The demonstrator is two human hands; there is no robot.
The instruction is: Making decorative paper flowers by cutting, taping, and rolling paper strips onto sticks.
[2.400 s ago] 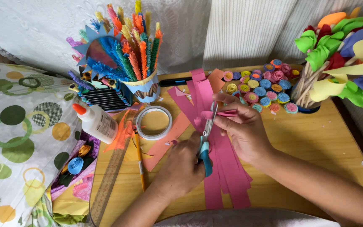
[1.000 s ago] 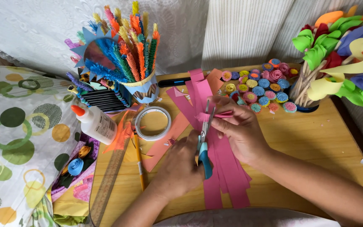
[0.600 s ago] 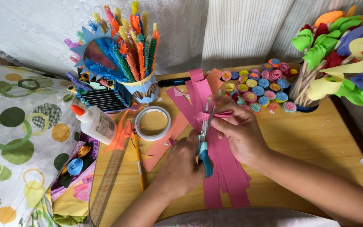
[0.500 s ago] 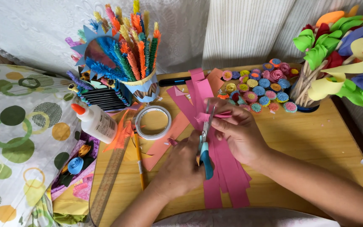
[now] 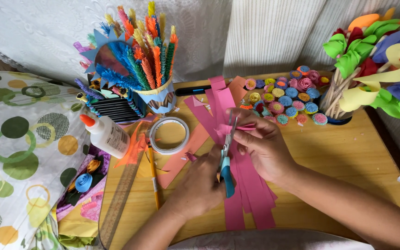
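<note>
Scissors (image 5: 226,155), blue-handled, blades pointing away over pink strips (image 5: 248,185) on wooden table (image 5: 348,157). Left hand (image 5: 200,183): fingers curled closed around the handles. Right hand (image 5: 265,148): fingertips (image 5: 237,134) pinched shut on a pink strip end at the blades. Adjacent: tape roll (image 5: 169,135), glue bottle (image 5: 106,135), pencil (image 5: 153,176), ruler (image 5: 121,199), paper rosettes (image 5: 285,95).

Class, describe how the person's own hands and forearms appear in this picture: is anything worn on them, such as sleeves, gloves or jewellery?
Both the left hand and the right hand are bare: no gloves, rings, watch or bracelets show. Both forearms are uncovered as far as the picture's edge, with no sleeve in view.
</note>
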